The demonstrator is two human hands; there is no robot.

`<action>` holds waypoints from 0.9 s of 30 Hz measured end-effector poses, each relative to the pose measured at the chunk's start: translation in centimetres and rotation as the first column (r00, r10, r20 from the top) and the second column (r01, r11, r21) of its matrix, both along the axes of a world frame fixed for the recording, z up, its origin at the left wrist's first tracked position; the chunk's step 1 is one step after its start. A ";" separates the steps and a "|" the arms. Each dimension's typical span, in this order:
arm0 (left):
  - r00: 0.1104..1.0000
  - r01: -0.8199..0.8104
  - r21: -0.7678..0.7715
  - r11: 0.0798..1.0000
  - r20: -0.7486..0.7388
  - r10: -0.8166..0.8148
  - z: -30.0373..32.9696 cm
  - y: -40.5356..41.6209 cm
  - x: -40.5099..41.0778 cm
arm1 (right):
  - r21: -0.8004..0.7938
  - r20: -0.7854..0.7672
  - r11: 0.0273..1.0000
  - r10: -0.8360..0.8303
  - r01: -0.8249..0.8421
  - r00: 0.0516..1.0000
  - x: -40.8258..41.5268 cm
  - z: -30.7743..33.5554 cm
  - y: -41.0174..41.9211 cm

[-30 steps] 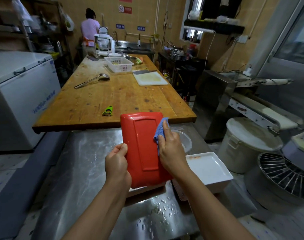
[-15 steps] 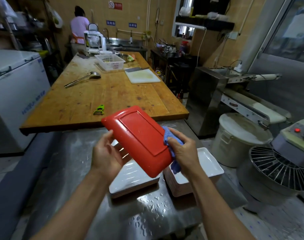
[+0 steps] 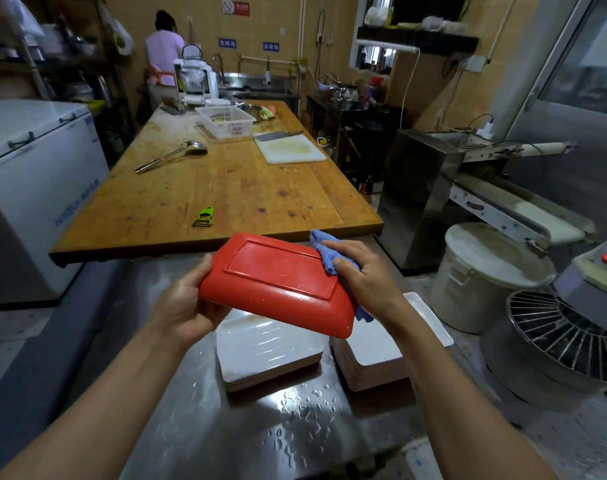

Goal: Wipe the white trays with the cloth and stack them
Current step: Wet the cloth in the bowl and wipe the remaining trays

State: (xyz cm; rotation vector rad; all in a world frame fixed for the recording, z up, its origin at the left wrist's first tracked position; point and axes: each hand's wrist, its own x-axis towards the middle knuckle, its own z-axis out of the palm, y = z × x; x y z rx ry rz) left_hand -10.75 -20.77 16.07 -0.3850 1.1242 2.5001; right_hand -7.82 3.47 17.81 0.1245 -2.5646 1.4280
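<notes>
The tray (image 3: pixel 277 282) is held red underside up, tilted, above two stacks of white trays (image 3: pixel 267 348) on the wet steel counter (image 3: pixel 205 427). The left hand (image 3: pixel 187 306) grips its left edge, fingers curled beneath. The right hand (image 3: pixel 364 282) presses a blue cloth (image 3: pixel 324 252) to its right end.

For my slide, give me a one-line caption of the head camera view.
Left hand holds a red-backed tray while the right hand presses a blue cloth on it, above two tray stacks.
</notes>
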 end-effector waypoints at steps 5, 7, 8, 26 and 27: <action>0.996 -0.092 0.055 0.994 0.013 0.092 -1.0 0.1 -0.1 | 0.130 -0.056 0.991 0.022 -0.015 0.998 1.4 -1.7 -0.4; 0.994 -0.113 0.054 0.992 0.018 0.112 -1.2 0.3 -0.1 | 0.166 -0.097 0.986 0.023 -0.006 0.995 2.2 -2.4 -0.6; 0.991 -0.131 0.056 0.990 0.022 0.130 -1.3 0.5 -0.1 | 0.183 -0.119 0.983 0.041 -0.019 0.992 2.7 -2.8 -0.8; 0.966 -0.121 -0.006 0.993 -0.231 0.116 -2.1 3.1 2.9 | 0.564 -0.221 0.826 0.126 0.021 0.967 1.6 -2.3 -10.9; 0.962 -0.120 -0.030 0.992 -0.251 0.109 -2.1 2.9 2.9 | 0.561 -0.178 0.828 0.132 -0.010 0.975 0.9 -2.0 -10.9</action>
